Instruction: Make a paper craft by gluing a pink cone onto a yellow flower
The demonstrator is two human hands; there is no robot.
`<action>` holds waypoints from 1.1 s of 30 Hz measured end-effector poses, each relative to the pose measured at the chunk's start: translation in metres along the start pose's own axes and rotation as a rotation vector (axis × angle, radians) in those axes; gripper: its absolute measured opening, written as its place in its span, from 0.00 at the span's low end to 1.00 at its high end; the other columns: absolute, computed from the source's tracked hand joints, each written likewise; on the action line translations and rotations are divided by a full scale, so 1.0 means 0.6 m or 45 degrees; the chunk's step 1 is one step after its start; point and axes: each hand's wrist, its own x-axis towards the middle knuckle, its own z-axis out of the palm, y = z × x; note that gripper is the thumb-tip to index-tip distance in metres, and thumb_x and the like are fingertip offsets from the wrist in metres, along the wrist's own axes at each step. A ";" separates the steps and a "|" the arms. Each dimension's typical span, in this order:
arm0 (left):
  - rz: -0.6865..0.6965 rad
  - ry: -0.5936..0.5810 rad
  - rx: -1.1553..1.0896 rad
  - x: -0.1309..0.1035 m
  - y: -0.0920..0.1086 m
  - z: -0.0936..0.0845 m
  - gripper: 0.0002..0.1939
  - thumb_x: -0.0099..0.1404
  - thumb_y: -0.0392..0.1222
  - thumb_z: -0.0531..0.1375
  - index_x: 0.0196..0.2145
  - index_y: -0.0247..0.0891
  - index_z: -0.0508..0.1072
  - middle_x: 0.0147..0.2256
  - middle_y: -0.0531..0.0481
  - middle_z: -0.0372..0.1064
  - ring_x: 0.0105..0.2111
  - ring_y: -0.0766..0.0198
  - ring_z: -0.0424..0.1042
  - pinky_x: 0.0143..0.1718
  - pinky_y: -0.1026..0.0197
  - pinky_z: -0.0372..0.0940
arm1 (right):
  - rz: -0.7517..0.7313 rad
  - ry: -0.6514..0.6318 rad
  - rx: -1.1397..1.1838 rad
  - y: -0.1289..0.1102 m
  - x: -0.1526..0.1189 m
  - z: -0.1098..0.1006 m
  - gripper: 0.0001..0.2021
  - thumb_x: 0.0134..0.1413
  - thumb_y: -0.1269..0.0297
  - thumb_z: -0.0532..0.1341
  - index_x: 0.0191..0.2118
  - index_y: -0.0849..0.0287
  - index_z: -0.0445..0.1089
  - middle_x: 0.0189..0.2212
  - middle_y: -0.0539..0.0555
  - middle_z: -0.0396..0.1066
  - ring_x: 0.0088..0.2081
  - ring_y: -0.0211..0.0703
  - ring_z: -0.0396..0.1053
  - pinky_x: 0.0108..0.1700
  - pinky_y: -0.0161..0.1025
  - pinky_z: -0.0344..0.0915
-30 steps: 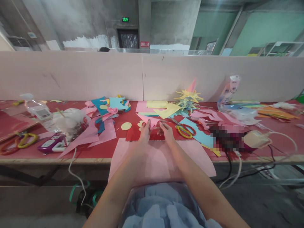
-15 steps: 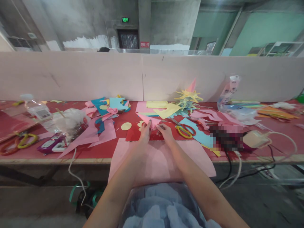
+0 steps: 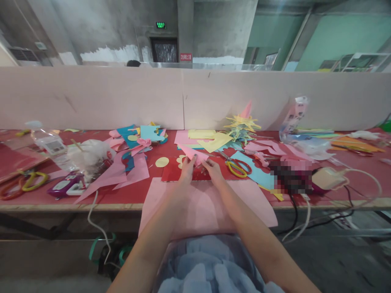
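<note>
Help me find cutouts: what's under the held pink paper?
A yellow flower and the red sheet show partly around the pink paper; whatever it and the hands cover can't be seen.

There are two hands (image 3: 187,171), one bottle (image 3: 49,139) and one exit sign (image 3: 160,25). Scissors (image 3: 230,160) number at least two pairs.

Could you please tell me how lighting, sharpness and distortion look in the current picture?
Head view: light looks soft, and the space under the red table is darker; head view: fine detail around the left hand, right hand and pink paper is soft; head view: forearms look stretched toward the bottom, and a pixelated patch hides detail on the right.
</note>
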 end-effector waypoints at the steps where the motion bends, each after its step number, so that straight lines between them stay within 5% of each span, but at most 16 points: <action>1: 0.002 -0.004 0.006 0.001 -0.001 0.000 0.16 0.49 0.49 0.63 0.33 0.38 0.66 0.32 0.51 0.69 0.31 0.67 0.69 0.32 0.64 0.65 | -0.001 0.002 -0.003 0.000 0.000 0.000 0.18 0.39 0.46 0.62 0.26 0.59 0.69 0.24 0.52 0.73 0.19 0.38 0.64 0.20 0.35 0.61; 18: 0.004 -0.045 0.017 0.001 -0.002 -0.002 0.17 0.50 0.51 0.63 0.33 0.38 0.66 0.32 0.50 0.70 0.32 0.65 0.70 0.33 0.63 0.65 | -0.028 0.014 0.017 0.002 0.001 -0.001 0.18 0.39 0.45 0.62 0.23 0.58 0.65 0.20 0.51 0.71 0.17 0.36 0.62 0.19 0.35 0.59; 24: -0.003 -0.011 -0.064 -0.006 0.006 -0.002 0.16 0.51 0.50 0.63 0.32 0.38 0.66 0.31 0.50 0.69 0.34 0.65 0.70 0.36 0.62 0.66 | -0.003 -0.002 0.134 0.002 0.001 -0.002 0.22 0.47 0.41 0.53 0.29 0.58 0.67 0.23 0.53 0.73 0.16 0.37 0.63 0.17 0.34 0.56; 33: -0.030 0.003 -0.141 -0.005 0.007 -0.002 0.15 0.50 0.46 0.64 0.32 0.38 0.66 0.30 0.52 0.68 0.32 0.66 0.70 0.34 0.63 0.65 | -0.026 0.050 0.216 0.006 0.005 -0.004 0.18 0.42 0.46 0.60 0.27 0.57 0.63 0.21 0.49 0.70 0.15 0.34 0.60 0.16 0.32 0.54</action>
